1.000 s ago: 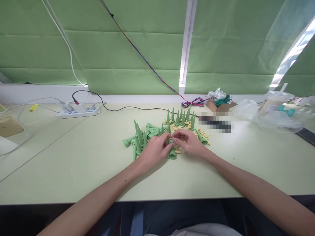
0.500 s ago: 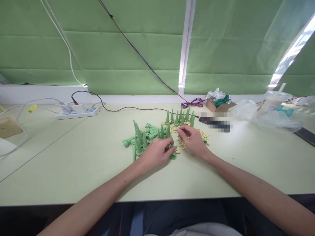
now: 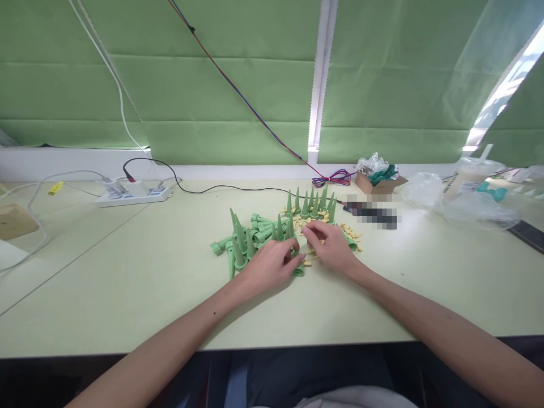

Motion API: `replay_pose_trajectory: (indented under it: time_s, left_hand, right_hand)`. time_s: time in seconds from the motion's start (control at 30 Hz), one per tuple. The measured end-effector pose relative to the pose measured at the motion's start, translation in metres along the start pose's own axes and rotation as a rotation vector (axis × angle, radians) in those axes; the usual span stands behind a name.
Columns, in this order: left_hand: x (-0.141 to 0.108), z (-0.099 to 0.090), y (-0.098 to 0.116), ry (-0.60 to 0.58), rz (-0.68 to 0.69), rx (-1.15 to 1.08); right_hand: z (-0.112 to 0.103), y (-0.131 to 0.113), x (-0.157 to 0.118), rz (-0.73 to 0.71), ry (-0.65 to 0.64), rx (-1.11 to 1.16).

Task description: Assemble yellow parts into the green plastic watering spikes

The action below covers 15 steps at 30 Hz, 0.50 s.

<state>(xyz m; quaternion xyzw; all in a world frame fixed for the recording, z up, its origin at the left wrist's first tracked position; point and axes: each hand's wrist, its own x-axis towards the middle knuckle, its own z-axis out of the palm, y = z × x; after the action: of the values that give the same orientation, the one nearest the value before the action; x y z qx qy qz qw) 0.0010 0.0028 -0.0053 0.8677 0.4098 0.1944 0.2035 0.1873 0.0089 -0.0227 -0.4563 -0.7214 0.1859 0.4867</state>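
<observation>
Several green plastic cones (image 3: pixel 240 235) stand and lie in a pile at the middle of the table. More green cones (image 3: pixel 305 207) stand upright behind the small yellow pieces (image 3: pixel 351 231). My left hand (image 3: pixel 276 260) is curled at the pile's right side, its fingers around a green part (image 3: pixel 298 272) that they mostly hide. My right hand (image 3: pixel 327 243) hovers over the yellow pieces with thumb and forefinger pinched together; whatever is between the fingertips is too small to make out.
A white power strip (image 3: pixel 134 195) with cables lies at the left. Towards the back right are a small cardboard box (image 3: pixel 380 184), a blurred dark phone (image 3: pixel 372 215), plastic bags (image 3: pixel 425 190) and a drink cup (image 3: pixel 471 175). The table's front edge (image 3: pixel 314 345) runs below my forearms.
My right hand has shifted slightly left and down, with the fingers still pinched. My left hand has barely moved.
</observation>
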Motion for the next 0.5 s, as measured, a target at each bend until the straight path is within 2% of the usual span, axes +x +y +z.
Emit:
replay_pose_trajectory:
  time_s: [0.27,0.5]
  left_hand:
    - [0.0002,0.0022,-0.0027,0.049,-0.021,0.011]
    - [0.0005,0.0008,-0.0013,-0.037,-0.024,-0.011]
  right_hand:
    - [0.0005,-0.0039,-0.0018,-0.033,-0.055,-0.021]
    - [0.0003,-0.0034,-0.0016,-0.04,-0.041,-0.033]
